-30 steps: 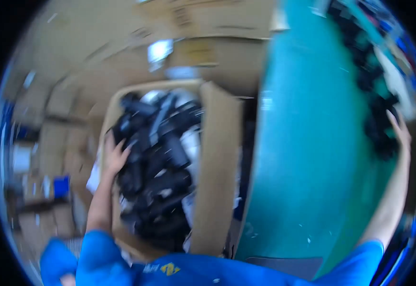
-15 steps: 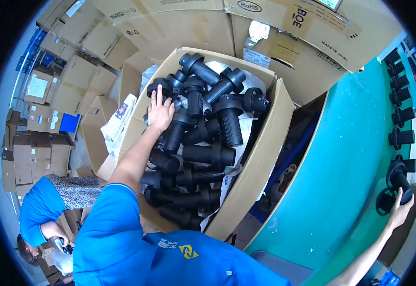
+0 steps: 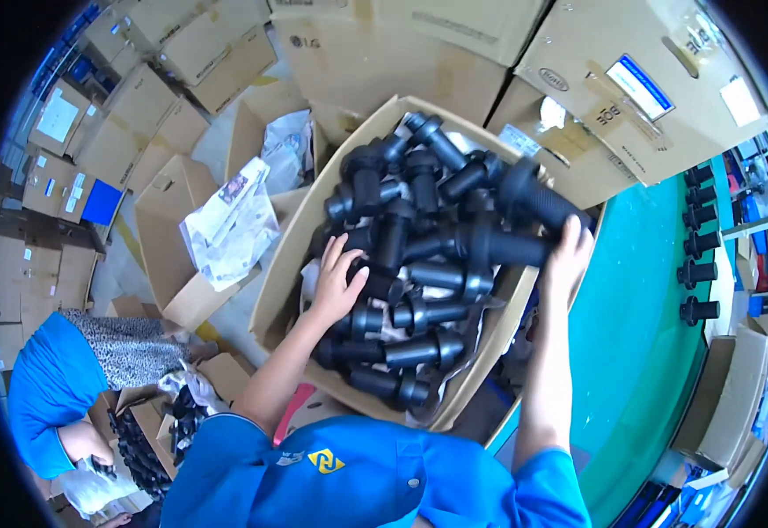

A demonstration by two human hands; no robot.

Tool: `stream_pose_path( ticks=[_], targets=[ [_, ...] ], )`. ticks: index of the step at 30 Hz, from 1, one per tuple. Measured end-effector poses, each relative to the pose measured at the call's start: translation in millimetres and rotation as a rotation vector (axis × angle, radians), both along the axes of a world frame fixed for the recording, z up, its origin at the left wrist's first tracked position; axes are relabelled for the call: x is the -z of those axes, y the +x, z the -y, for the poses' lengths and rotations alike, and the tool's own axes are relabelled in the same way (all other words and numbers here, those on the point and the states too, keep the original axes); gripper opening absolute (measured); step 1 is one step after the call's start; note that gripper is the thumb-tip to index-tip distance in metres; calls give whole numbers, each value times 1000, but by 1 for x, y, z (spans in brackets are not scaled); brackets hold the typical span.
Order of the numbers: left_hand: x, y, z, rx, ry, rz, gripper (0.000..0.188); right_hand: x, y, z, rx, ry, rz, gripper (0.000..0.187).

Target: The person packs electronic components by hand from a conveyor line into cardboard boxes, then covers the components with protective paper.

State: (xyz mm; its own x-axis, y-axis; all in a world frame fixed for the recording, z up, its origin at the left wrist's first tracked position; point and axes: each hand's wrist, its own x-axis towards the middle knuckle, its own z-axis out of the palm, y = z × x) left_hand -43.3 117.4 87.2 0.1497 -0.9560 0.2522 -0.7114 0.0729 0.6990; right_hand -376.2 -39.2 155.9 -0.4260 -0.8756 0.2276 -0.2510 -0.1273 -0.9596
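A cardboard box (image 3: 276,290) in front of me is filled with black flanged tubes (image 3: 437,348) lying in many directions over white wrapping. My right hand (image 3: 567,257) is closed at the box's right side round the ends of two such tubes: a knurled upper one (image 3: 547,198) and a lower one (image 3: 516,248). Both point left over the pile, slightly blurred. My left hand (image 3: 336,290) lies over the left part of the pile, fingers apart, beside a tube (image 3: 380,283). Its fingertips seem to touch the tubes; no grip shows.
On the right runs a green table (image 3: 635,308), with a row of black flanged tubes (image 3: 699,271) along its far edge. Large cartons (image 3: 402,53) stand behind the box. An opened carton (image 3: 166,238) with wrapping is on the left. A co-worker (image 3: 58,387) bends at the lower left.
My right hand has come left from the table's far side to the box, with the tubes in it. My left hand has shifted down the pile. The view has turned.
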Motion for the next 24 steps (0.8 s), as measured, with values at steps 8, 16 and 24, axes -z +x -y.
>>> stream_pose_path(
  ticks=[8,16,24],
  targets=[
    [-12,59,-104,-11,30,80,30,59,67,-65,-90,236,878,57],
    [-3,107,-142,-159,53,142,31,53,152,-226,-597,494,873,55],
    [10,100,-111,-38,88,-89,50,62,207,-286,-785,799,316,43]
  ],
)
